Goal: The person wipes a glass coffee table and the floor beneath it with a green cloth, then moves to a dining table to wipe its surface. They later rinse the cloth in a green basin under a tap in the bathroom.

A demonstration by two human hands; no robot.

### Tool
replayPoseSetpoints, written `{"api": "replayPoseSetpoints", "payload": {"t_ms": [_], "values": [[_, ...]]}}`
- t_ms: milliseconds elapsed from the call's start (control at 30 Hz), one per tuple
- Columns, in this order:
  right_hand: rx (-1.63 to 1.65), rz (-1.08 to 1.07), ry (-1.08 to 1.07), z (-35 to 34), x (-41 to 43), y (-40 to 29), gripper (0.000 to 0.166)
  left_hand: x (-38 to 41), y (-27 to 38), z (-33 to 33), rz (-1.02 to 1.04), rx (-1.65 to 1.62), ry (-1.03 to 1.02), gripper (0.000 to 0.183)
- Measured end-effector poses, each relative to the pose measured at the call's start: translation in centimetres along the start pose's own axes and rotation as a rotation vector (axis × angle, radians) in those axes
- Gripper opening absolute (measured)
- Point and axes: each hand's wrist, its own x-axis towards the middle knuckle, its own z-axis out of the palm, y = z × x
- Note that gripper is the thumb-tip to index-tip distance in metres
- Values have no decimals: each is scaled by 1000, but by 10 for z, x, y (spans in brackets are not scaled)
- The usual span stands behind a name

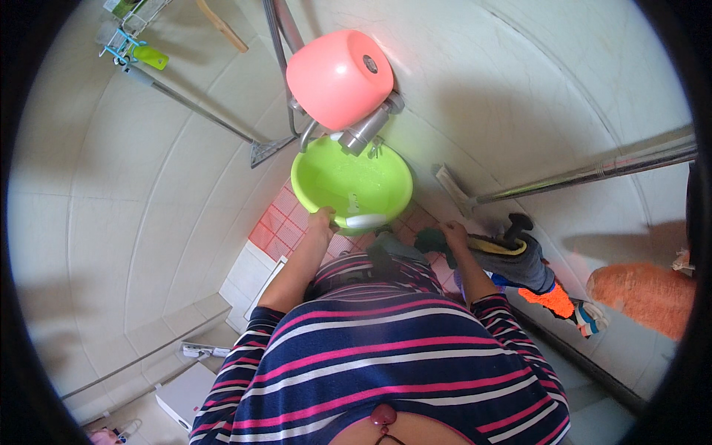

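A lime-green plastic basin (356, 178) stands in front of me, below a metal tap (364, 130). Its inside looks wet, with what seems to be shallow water at the bottom. My left hand (322, 219) grips the near left part of its rim, beside a white handle (366, 221). To the right of the basin, my right hand (456, 236) holds a dark green cloth (431, 240) that hangs low near my leg. The exact grip of those fingers is partly hidden.
A rounded pink plastic housing (342, 78) overhangs the basin's far side. Squeegees lean on the left wall (194, 105) and right wall (556, 181). Grey cloth (512, 267), an orange cloth (548, 300) and an orange towel (645, 297) hang at right. Red mat (272, 231) covers floor.
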Motion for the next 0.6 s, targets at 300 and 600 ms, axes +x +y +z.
{"api": "replayPoseSetpoints", "payload": {"t_ms": [300, 600], "values": [[-86, -76, -32, 0, 6, -7, 30, -2, -1, 1, 4, 12, 19, 34], [-329, -292, -192, -21, 0, -86, 28, -12, 2, 4, 59, 10, 76, 37]]}}
